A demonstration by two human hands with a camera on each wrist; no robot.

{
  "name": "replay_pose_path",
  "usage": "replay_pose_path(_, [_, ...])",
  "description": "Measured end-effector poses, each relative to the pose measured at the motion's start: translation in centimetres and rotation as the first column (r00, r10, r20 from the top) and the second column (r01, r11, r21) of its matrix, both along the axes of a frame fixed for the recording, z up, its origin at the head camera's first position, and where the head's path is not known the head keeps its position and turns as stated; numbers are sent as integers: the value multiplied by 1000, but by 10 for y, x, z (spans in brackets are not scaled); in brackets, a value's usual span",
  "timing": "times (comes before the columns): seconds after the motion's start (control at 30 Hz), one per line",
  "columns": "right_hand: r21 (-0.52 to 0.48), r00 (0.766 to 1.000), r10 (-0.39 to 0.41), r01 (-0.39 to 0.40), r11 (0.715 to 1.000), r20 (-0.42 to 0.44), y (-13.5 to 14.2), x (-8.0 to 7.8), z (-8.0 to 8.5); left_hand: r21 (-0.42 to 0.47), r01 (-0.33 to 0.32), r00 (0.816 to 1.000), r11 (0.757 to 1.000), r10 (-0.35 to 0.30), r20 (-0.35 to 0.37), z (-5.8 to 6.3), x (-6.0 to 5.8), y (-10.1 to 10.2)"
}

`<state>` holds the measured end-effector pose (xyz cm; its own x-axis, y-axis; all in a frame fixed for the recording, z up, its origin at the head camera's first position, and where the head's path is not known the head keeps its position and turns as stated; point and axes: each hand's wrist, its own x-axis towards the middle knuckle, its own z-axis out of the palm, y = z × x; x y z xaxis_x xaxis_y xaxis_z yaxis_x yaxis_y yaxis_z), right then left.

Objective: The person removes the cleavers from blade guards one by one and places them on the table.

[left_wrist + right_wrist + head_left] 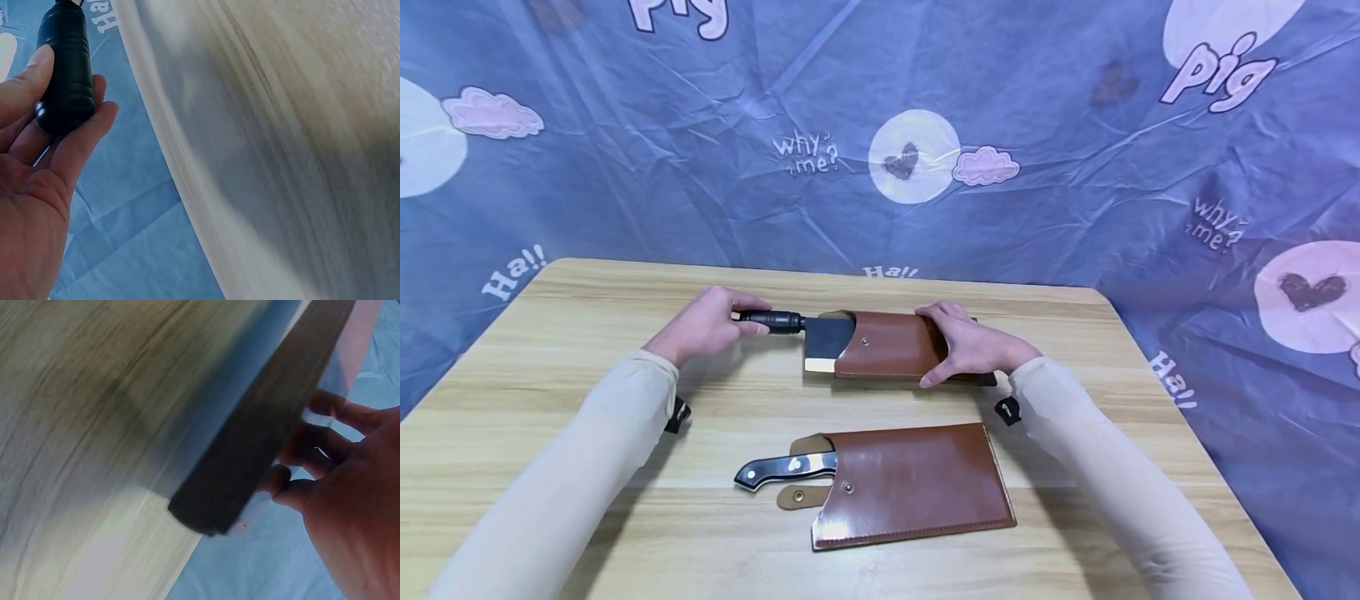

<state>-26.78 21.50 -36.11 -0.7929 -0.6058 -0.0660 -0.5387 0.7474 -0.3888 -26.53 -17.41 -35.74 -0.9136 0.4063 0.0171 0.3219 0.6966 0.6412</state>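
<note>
A cleaver with a round black handle point(784, 322) lies near the far side of the table. Its dark blade point(827, 340), bright along the lower edge, goes partly into a brown leather sheath point(887, 346); the rest of the blade is hidden. My left hand point(715, 321) pinches the handle's end, thumb against fingers, as the left wrist view shows of the handle point(65, 69). On the sheath's right part, my right hand point(966, 340) grips across its width, fingers at the far edge and thumb at the near one. The right wrist view shows my right hand point(350, 469) beside a dark edge.
Nearer to me on the wooden table point(700, 517) lies a second brown leather sheath point(917, 487). A riveted black knife handle point(790, 468) sticks out of its left end, beside an undone snap strap point(802, 497). Blue printed cloth point(722, 208) hangs behind the table.
</note>
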Motion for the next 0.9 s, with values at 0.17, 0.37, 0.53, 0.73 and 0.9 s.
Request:
replay_pose_path(0.17, [-7,1000,-2,2,1000,9,-2,1,0,-12,3,1000,1000,-3,-17,1,-1,-1])
replay_pose_path(0.37, [-7,1000,-6,6,1000,22,-3,1,0,-9,2,1000,1000,-2,-2,3,-1,-3])
replay_pose_path(0.53, [-5,1000,-15,15,1000,20,-1,0,0,-12,2,1000,1000,-3,-25,3,-2,-4])
replay_pose_path(0.73, [-2,999,-18,18,1000,27,0,0,1,-6,-6,999,1000,6,-43,1,-1,-9])
replay_pose_path(0.9, [-1,1000,-17,17,1000,23,-1,0,1,-19,2,999,1000,-2,-32,1,-1,-11])
